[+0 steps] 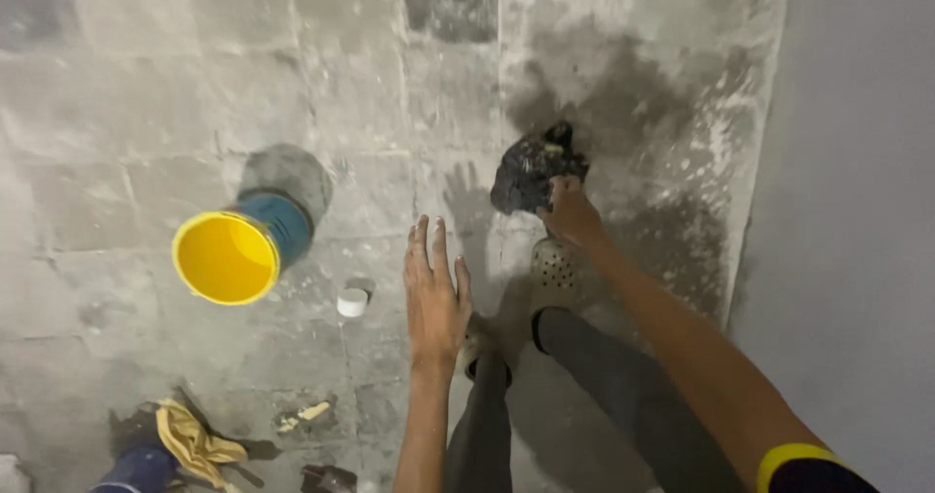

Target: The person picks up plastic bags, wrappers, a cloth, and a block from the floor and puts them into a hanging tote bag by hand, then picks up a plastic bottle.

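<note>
My right hand (pixel 572 210) is raised against the grey block wall (pixel 146 94) and grips a dark, wet rag or sponge (pixel 531 171) pressed to a damp, darkened patch of the wall. My left hand (pixel 434 293) is held out flat with fingers spread, close to the wall, holding nothing. Below the hands I see my legs in dark trousers and a perforated light clog (pixel 553 271).
A blue pipe stub with a yellow cap (pixel 229 256) sticks out of the wall at left. A small white pipe end (pixel 352 302) protrudes beside it. A yellow cloth (pixel 195 442) and debris lie on the floor at lower left. A smooth grey wall (pixel 857 210) stands at right.
</note>
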